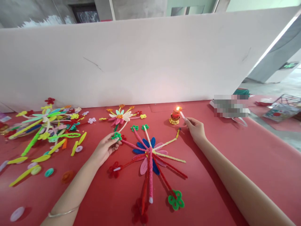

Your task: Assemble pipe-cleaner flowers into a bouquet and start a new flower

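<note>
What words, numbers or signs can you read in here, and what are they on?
No words or numbers can be read.
Green lit sign at the far right: its green marks are too blurred to read.
Plastic packet at the right: it has coloured print, too small and blurred to read.
Pixelated patch at the right: blocked out, so any writing there can't be read.

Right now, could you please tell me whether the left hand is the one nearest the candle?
No, the right hand is beside the lit candle, while the left hand holds a small green flower.
</note>
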`<state>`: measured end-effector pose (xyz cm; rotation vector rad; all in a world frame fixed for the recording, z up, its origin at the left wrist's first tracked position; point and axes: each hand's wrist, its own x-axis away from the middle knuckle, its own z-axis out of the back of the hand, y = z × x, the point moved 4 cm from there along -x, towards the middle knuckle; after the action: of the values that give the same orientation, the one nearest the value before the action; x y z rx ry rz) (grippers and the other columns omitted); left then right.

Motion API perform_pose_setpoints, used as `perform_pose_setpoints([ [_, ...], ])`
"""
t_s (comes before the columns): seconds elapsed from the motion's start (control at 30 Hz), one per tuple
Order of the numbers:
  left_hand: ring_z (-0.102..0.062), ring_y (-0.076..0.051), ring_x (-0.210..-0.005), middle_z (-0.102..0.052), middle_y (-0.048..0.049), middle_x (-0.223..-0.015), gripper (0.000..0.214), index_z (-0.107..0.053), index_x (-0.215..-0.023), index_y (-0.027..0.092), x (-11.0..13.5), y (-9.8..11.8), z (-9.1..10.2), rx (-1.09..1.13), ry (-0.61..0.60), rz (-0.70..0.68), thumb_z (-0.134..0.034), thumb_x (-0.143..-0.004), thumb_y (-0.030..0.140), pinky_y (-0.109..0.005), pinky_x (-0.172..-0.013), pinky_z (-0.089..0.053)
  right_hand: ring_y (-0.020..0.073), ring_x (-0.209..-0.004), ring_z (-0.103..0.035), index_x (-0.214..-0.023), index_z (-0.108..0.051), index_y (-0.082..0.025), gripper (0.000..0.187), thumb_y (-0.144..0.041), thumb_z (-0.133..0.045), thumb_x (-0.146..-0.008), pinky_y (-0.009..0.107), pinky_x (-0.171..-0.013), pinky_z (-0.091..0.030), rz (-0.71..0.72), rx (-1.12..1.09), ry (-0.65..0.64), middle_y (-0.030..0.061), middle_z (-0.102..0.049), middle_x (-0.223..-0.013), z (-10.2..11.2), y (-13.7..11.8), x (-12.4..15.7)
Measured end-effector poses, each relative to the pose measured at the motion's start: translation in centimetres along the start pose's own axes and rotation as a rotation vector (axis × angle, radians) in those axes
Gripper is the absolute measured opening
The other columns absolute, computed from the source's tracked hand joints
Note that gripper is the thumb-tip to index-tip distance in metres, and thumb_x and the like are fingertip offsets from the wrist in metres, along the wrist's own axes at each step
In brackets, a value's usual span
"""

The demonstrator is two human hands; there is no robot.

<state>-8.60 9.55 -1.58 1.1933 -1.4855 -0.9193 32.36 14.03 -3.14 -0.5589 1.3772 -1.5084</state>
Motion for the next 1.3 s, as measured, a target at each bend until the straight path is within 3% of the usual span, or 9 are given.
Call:
perform_pose_setpoints([
  [0.37, -0.055, -0.006, -0.053, -0.065, -0.0022, -0.066, 0.031, -0.062, -0.096, 0.017, 0.2, -0.1, -0.2, -0.015, 0.013, -0.02, -0.071, -0.067, 0.019, -0.012, -0.051, -0.046, 0.0127, -0.057, -0.052, -0.086, -0.069, -0.015, 0.036, -0.047, -0.061, -0.071, 0.026, -0.056, -0.041, 0.021, -0.062, 0.01, 0.0024, -0.063, -0.065, -0.2, -0.4, 0.1],
  [0.7, -0.056, -0.007, -0.054, -0.065, -0.0039, -0.064, 0.017, -0.063, -0.08, 0.012, 0.1, 0.1, -0.4, -0.014, 0.057, 0.004, -0.071, -0.065, 0.015, -0.013, -0.052, -0.048, 0.0189, -0.069, -0.064, -0.083, -0.066, -0.015, 0.036, -0.046, -0.07, -0.063, 0.029, -0.06, -0.048, -0.014, -0.217, 0.074, 0.0066, -0.069, -0.073, -0.6, 0.3, -0.7],
  [0.93, -0.056, -0.007, -0.054, -0.065, -0.0046, -0.065, 0.014, -0.065, -0.077, 0.011, 0.1, 0.0, -0.4, -0.037, 0.033, 0.004, -0.072, -0.065, 0.014, -0.014, -0.053, -0.048, 0.0157, -0.061, -0.058, -0.091, -0.068, -0.015, 0.04, -0.048, -0.064, -0.069, 0.03, -0.06, -0.047, 0.029, -0.144, 0.062, 0.0057, -0.068, -0.072, -0.5, -0.5, -0.2],
  [1.13, -0.056, -0.008, -0.055, -0.066, -0.0048, -0.067, 0.016, -0.066, -0.08, 0.012, 0.2, 0.1, -0.4, -0.072, 0.01, 0.003, -0.071, -0.066, 0.016, -0.016, -0.052, -0.047, 0.0158, -0.061, -0.056, -0.081, -0.069, -0.016, 0.038, -0.051, -0.057, -0.074, 0.029, -0.063, -0.045, 0.064, 0.007, 0.03, 0.006, -0.069, -0.076, -0.3, -0.6, 0.0],
  [1.3, -0.056, -0.008, -0.054, -0.066, -0.0044, -0.066, 0.017, -0.066, -0.078, 0.012, 0.6, 0.3, -0.9, -0.089, 0.022, -0.002, -0.072, -0.063, 0.017, -0.016, -0.051, -0.046, 0.0157, -0.061, -0.057, -0.083, -0.07, -0.016, 0.034, -0.046, -0.054, -0.076, 0.03, -0.064, -0.044, 0.053, 0.048, 0.05, 0.0063, -0.069, -0.079, 0.0, -0.3, 0.0],
])
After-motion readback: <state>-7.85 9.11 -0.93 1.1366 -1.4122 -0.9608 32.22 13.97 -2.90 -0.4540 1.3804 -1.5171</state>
